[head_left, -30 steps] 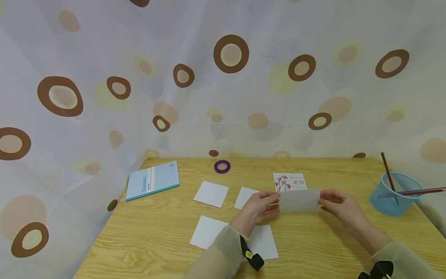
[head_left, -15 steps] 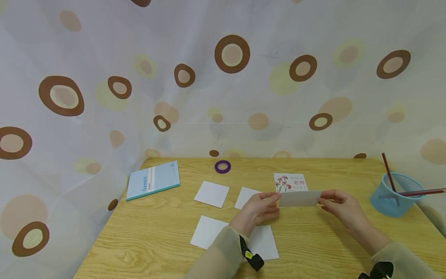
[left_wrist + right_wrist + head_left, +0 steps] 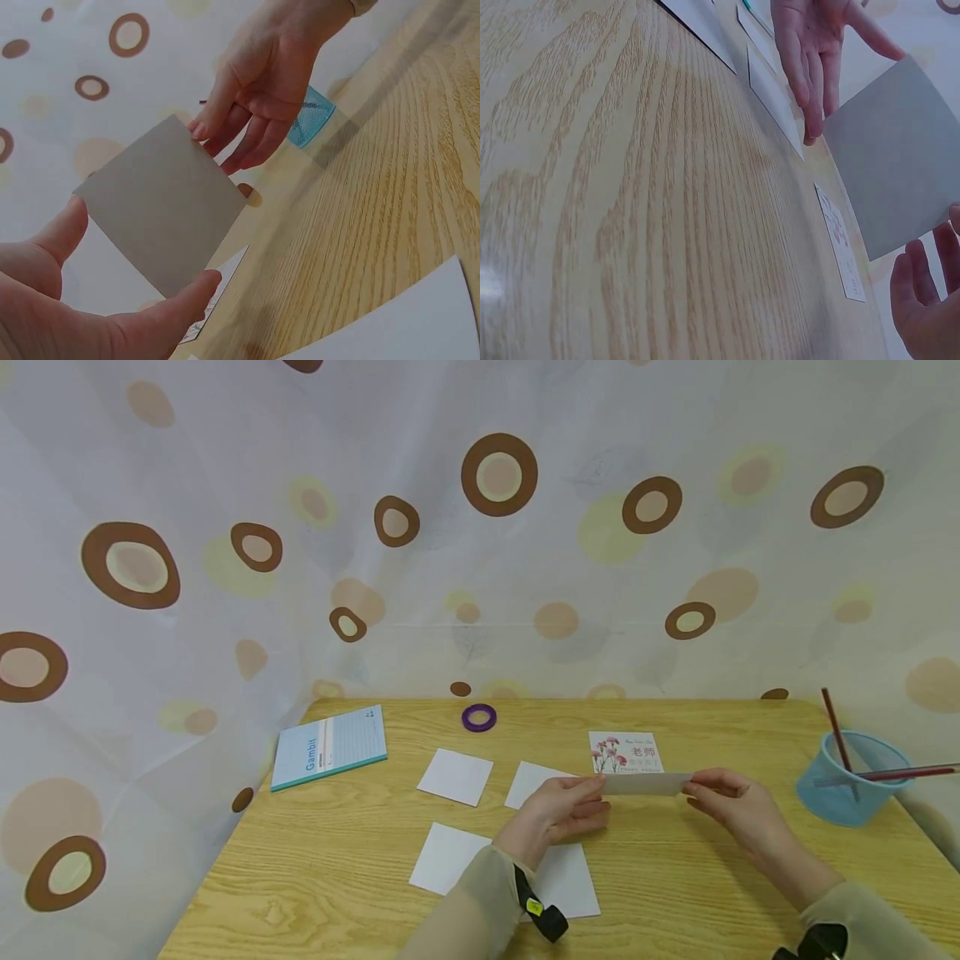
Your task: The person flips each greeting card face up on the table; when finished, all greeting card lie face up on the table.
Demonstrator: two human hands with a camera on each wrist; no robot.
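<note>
Card (image 3: 647,783) tilted flatter since earlier; both hands pinch it.

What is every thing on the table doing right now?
Card: held in the air, nearly level.
Left hand: pinches card's edge.
Right hand: pinches the other edge.
Notebook: closed, flat.
Flower card: flat, face up.
Cup: upright, holding pencils.

Head view: white card (image 3: 647,783) seen nearly edge-on, faces unreadable. Flower card (image 3: 626,751) bottom edge hidden behind it; small print too tiny to read. Near paper square (image 3: 567,878) partly covered by left forearm. Right wrist view: right hand (image 3: 927,300) cut off at frame edge, only fingertips show. Left wrist view: blue cup (image 3: 309,126) mostly behind right hand.
</note>
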